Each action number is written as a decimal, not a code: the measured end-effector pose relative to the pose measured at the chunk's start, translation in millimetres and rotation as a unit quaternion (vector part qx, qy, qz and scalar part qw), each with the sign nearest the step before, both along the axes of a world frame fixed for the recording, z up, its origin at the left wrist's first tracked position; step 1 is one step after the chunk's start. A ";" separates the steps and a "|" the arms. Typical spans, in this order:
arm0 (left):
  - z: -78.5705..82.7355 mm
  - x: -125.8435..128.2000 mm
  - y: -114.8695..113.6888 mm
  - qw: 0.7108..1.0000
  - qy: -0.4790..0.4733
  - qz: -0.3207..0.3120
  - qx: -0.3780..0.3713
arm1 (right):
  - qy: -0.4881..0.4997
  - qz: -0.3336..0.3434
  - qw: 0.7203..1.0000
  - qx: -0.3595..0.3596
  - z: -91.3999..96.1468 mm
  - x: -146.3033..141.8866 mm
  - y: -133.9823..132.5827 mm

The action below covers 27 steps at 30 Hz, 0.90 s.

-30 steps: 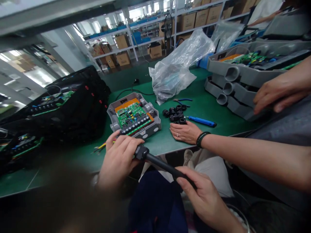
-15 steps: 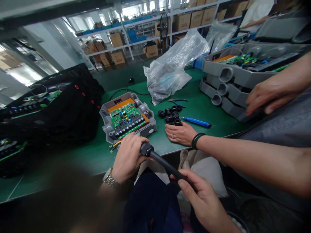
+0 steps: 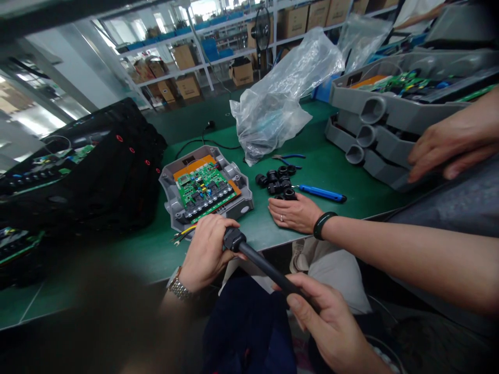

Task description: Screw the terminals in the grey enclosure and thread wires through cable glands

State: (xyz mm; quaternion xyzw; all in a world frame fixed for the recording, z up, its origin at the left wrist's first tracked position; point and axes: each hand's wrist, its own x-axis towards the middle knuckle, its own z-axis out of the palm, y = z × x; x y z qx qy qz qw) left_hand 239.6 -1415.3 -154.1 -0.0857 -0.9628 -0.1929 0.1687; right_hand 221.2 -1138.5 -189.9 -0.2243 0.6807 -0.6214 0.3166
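Currently left hand (image 3: 205, 254) has fingers clamped around black cable gland (image 3: 235, 240); right hand (image 3: 331, 324) has fingers curled around black cable (image 3: 271, 272), which runs between both hands. Gland sits at bench edge, just beside open grey enclosure (image 3: 168, 202) holding green circuit board (image 3: 202, 189). Co-worker's hand (image 3: 293, 214), fingers together, rests on green mat (image 3: 331, 171) near loose black glands (image 3: 276, 183).

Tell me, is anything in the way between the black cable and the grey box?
Nothing visible is. The left hand holds the cable gland of the black cable just off the grey enclosure's near edge, with only a strip of green tabletop between them.
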 end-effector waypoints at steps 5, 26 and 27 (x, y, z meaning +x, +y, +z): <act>0.5 -0.2 0.1 1.000 -0.007 0.004 -0.008 | -0.002 -0.001 1.000 0.002 -2.7 -1.4 -0.6; 14.5 13.0 24.3 0.991 0.069 0.003 -0.118 | -0.049 0.066 0.996 -0.030 -15.7 -8.7 -10.2; 15.8 14.8 27.7 0.990 0.066 -0.009 -0.123 | -0.035 0.070 0.997 -0.025 -15.2 -10.1 -11.8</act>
